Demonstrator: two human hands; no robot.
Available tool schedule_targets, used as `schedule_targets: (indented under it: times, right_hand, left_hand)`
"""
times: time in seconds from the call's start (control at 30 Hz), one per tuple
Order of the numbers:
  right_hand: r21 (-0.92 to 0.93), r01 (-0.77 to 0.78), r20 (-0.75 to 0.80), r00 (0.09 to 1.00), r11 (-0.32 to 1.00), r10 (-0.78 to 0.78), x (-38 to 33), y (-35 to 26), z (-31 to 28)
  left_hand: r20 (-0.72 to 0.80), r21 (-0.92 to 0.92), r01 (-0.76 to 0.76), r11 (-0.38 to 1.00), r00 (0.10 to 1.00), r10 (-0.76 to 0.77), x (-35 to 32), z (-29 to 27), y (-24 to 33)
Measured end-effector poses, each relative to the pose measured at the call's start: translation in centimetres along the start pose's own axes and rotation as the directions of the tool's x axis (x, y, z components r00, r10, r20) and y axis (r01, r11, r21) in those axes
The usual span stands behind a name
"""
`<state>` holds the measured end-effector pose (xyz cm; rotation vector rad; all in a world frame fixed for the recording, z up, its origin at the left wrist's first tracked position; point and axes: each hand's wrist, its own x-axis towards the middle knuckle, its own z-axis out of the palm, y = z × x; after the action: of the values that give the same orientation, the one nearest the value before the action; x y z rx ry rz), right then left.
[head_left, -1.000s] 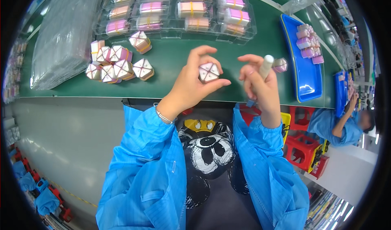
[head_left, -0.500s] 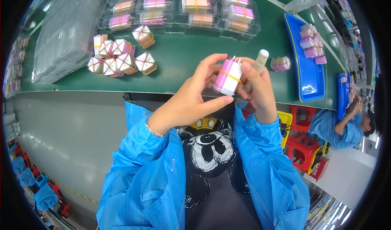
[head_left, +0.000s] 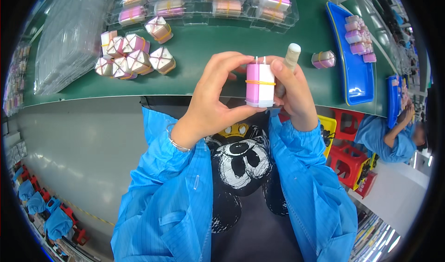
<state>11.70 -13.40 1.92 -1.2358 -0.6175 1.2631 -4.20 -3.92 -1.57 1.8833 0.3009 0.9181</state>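
Above the table's near edge, a bundle of pink and white plug chargers (head_left: 260,86) stands upright, with a yellow rubber band round its middle and two prongs at the top. My left hand (head_left: 214,90) grips it, thumb beneath and fingers at its top. My right hand (head_left: 295,88) is closed around a pale rod-shaped tool (head_left: 292,57) with a white rounded end; its lower part is hidden. The right thumb is beside the bundle's upper right corner. Just right of this hand, another banded bundle (head_left: 323,60) lies on the green table (head_left: 204,48).
Several banded bundles (head_left: 132,58) cluster at left on the table, near stacked clear plastic trays (head_left: 69,39). A clear tray (head_left: 282,24) of bundles lies at the back. A blue tray (head_left: 359,92) holds more at right. Beyond it sits a co-worker in blue (head_left: 384,139).
The bundle has turned from a tilt to upright between my hands and shifted slightly left. My right hand still holds the tool. The view has shifted a little.
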Motion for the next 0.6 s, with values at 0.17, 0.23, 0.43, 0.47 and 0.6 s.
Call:
schedule_targets:
  times: [0.17,0.23,0.43,0.47,0.6]
  right_hand:
    - [-0.05,0.018,0.007,1.0,0.999,-0.018,0.3,0.4,-0.4]
    - [-0.069,0.01,0.013,1.0,0.998,-0.009,0.3,0.4,-0.6]
    - [-0.013,0.014,0.055,0.998,1.0,-0.013,0.3,0.2,-1.0]
    - [-0.058,0.013,0.044,0.999,0.998,-0.01,0.3,0.2,-0.9]
    - [-0.152,-0.011,0.016,1.0,0.988,0.013,0.0,0.0,-0.4]
  left_hand:
    - [-0.046,0.09,-0.072,0.993,0.996,0.077,0.3,-0.3,0.4]
    - [-0.052,0.093,-0.079,0.993,0.995,0.084,0.3,-0.3,0.4]
    - [0.008,0.225,-0.087,0.97,0.996,0.087,0.6,-0.5,0.9]
    - [0.036,0.275,-0.088,0.957,0.996,0.081,0.7,-0.5,1.0]
    - [0.033,0.21,-0.11,0.972,0.994,0.105,1.0,-0.1,0.9]
